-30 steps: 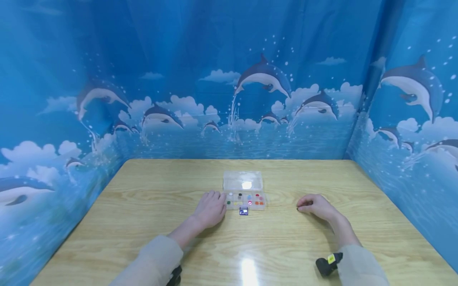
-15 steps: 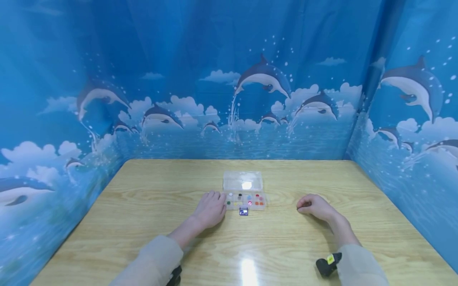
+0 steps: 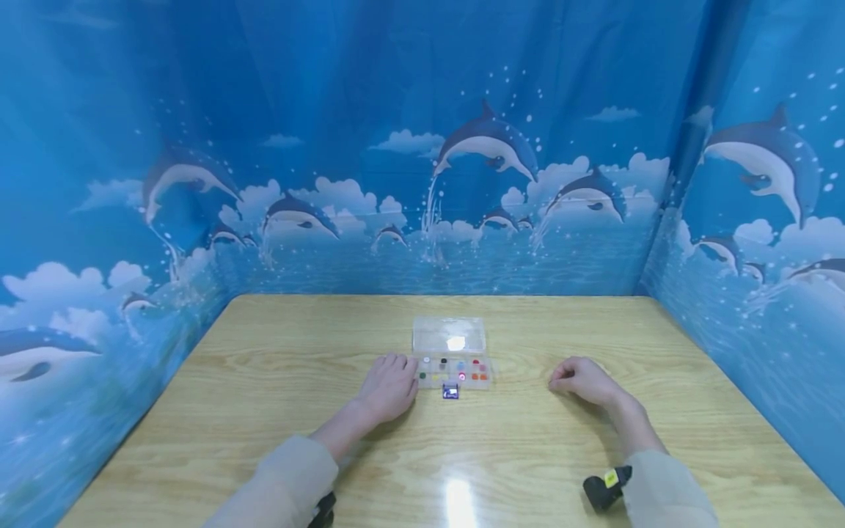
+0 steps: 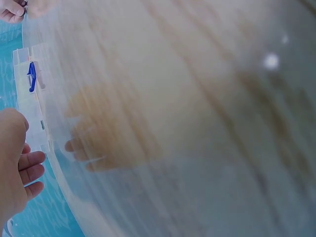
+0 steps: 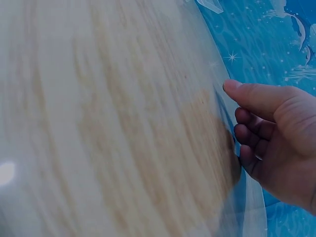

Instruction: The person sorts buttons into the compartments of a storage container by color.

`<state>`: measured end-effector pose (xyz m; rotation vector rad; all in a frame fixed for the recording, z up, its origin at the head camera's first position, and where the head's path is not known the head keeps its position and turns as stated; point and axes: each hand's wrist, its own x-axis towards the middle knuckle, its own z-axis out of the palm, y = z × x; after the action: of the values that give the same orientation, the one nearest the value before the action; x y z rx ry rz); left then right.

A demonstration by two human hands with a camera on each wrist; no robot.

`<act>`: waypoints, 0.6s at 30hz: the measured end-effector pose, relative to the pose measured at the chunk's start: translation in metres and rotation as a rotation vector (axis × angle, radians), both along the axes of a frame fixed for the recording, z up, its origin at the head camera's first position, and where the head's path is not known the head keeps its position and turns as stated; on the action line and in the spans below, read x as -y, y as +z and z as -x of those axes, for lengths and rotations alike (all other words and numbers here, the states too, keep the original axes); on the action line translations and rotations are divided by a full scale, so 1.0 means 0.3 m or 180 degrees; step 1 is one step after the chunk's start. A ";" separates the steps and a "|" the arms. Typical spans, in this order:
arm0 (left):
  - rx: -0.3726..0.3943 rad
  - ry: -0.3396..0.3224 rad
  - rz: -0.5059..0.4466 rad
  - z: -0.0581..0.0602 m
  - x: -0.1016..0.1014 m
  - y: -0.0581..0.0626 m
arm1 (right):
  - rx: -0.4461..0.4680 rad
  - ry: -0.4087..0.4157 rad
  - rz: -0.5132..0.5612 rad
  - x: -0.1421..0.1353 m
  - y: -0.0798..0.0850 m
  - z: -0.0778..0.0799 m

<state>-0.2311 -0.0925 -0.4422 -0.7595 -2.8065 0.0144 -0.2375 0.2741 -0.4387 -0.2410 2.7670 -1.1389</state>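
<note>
A clear plastic compartment box (image 3: 422,383) lies on the table with its transparent lid (image 3: 436,334) folded back. Small coloured pieces sit in its compartments, among them orange ones (image 3: 478,377) and a black one (image 3: 444,361). A blue clasp (image 3: 450,391) juts from the box's front. My left hand (image 3: 389,387) rests against the box's left end, its fingers loosely bent in the left wrist view. Well to the right of the box, my right hand (image 3: 584,380) is low over the table, thumb and fingertips together. A tiny dark piece (image 4: 24,10) shows at those fingertips in the left wrist view.
The light wood-grain table (image 3: 317,330) has a glossy surface with a bright reflection near the front. Blue dolphin-print curtains (image 3: 370,88) stand behind it and at both sides. A black wrist device (image 3: 602,493) is on the right forearm.
Both arms stay in place. The right thumb and fingers have shifted slightly, closing the gap between them, and the dark spot at their tips no longer shows in the head view.
</note>
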 end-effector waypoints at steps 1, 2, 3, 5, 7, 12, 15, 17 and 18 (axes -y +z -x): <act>-0.0002 0.0001 0.0001 0.000 0.000 0.000 | -0.0001 -0.0011 0.0017 0.001 0.002 0.001; -0.0001 -0.0001 0.0002 0.000 0.000 -0.001 | -0.0003 -0.0017 0.0028 0.003 0.003 0.002; 0.0002 -0.0001 0.0000 0.000 0.000 -0.002 | -0.0006 -0.0025 0.0048 0.004 0.004 0.003; 0.0011 0.0000 -0.0005 0.001 0.000 -0.003 | -0.0001 -0.0043 0.0080 0.006 0.004 0.006; 0.0018 0.0004 -0.0007 0.000 0.000 -0.003 | -0.0005 -0.0043 0.0113 0.010 0.003 0.011; 0.0012 0.0011 0.0003 -0.002 -0.001 -0.001 | 0.0007 -0.0051 0.0217 0.025 0.003 0.026; 0.0008 0.0005 -0.0007 -0.003 -0.002 0.001 | -0.0009 -0.0051 0.0319 0.038 0.007 0.032; 0.0016 0.0002 -0.0027 -0.004 -0.002 0.004 | -0.0004 -0.0063 0.0414 0.048 0.013 0.034; 0.0025 0.0001 -0.0037 -0.004 -0.002 0.006 | -0.0001 -0.0071 0.0455 0.054 0.017 0.034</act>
<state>-0.2298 -0.0919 -0.4406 -0.7579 -2.8116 -0.0048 -0.2477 0.2579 -0.4336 -0.2262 2.6977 -1.3439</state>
